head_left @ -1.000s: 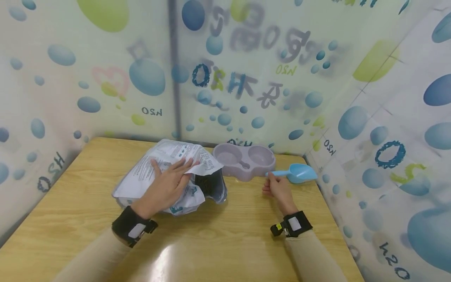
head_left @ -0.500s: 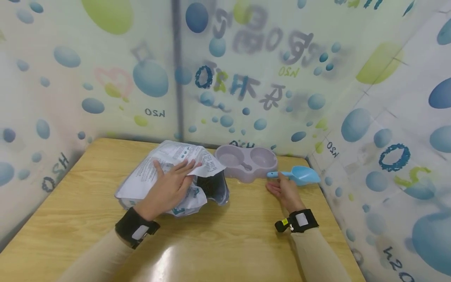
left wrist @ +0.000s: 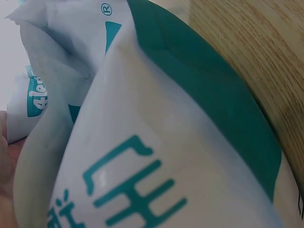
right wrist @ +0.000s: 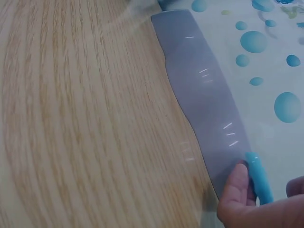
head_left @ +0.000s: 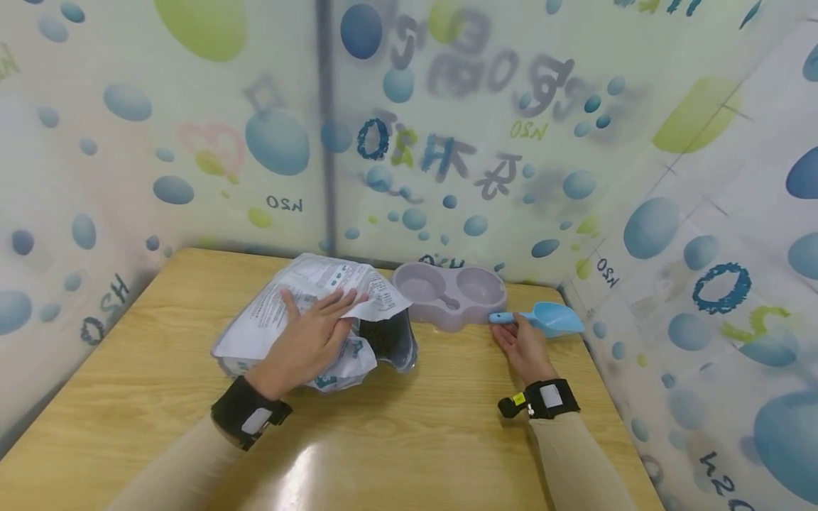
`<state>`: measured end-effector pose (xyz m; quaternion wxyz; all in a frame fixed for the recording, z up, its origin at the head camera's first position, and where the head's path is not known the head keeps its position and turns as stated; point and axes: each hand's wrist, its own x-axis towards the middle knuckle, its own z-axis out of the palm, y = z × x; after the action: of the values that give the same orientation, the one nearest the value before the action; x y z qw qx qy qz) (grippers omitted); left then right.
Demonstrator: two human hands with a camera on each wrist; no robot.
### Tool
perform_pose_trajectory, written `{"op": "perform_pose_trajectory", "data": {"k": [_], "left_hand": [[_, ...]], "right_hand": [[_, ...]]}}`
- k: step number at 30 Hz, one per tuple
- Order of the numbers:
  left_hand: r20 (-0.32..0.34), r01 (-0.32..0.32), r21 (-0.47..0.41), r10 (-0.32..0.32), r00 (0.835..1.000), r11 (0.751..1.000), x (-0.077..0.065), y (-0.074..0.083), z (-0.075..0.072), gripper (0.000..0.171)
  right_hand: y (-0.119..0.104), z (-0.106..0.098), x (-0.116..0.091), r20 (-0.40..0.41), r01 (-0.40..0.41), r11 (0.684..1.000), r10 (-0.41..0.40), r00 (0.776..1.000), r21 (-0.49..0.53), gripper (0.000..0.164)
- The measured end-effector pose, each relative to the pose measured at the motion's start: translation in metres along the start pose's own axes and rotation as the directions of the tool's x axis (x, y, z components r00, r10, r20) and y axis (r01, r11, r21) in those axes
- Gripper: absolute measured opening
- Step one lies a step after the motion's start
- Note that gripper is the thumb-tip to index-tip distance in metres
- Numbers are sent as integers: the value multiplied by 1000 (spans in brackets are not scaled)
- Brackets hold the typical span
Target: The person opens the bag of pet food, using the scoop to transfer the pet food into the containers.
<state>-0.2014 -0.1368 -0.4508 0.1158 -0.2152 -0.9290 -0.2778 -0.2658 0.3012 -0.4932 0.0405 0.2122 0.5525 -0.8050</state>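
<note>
A white printed bag [head_left: 265, 323] lies on its side on the table, its torn mouth facing right and dark contents [head_left: 382, 337] showing inside. My left hand [head_left: 307, 351] rests on top of the bag with fingers extended and spread. The bag's white and green surface [left wrist: 142, 109] fills most of the left wrist view. At the right, my right hand [head_left: 525, 348] holds a light blue scoop [head_left: 554, 319] by its handle, thumb and fingers on either side. In the right wrist view, the handle tip [right wrist: 256, 173] sticks out past the fingers.
A mauve double bowl [head_left: 447, 319] stands against the back wall, between the bag and the scoop. Patterned walls [head_left: 409, 177] enclose the back and both sides of the wooden table [head_left: 396, 433].
The right hand has slid along the scoop's handle from its end toward the scoop's head. The left hand stays on the bag. The head view has shifted slightly.
</note>
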Motion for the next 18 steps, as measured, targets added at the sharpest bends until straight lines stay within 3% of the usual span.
{"op": "perform_pose_trajectory", "data": {"k": [6,14,18], "left_hand": [[-13,-6,17,7,1000,1000,0,0,0,51],[-9,6,31,-6,1000,999,-1,0,2,51],[-8,7,34,-7,1000,999,-1,0,3,52]], "right_hand": [[1,-2,-2,-26,27,999,-26,999,39,38],[3,-4,-6,-45,30,1000,-30,999,2,23],[5,-4,-7,-64,27,1000,-27,998,-3,34]]}}
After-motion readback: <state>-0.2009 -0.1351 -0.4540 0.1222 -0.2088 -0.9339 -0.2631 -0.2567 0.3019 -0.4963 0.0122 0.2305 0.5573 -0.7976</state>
